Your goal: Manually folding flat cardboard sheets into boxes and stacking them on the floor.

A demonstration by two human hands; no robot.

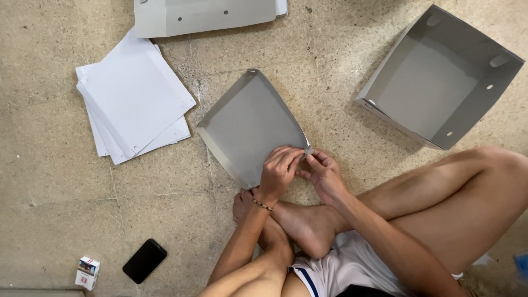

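Observation:
A grey cardboard sheet [247, 124] with its sides bent up lies on the stone floor in front of me. My left hand [279, 171] presses down on its near right corner, fingers curled over the edge. My right hand [323, 175] pinches the same corner from the right, thumb against the folded flap. Both hands meet at that corner, just above my crossed feet.
A stack of flat white sheets [135, 99] lies at the left. A finished grey open box [440, 80] stands at the right. Another folded grey piece [203, 15] sits at the top edge. A black phone [144, 260] and a small carton [87, 273] lie at the lower left.

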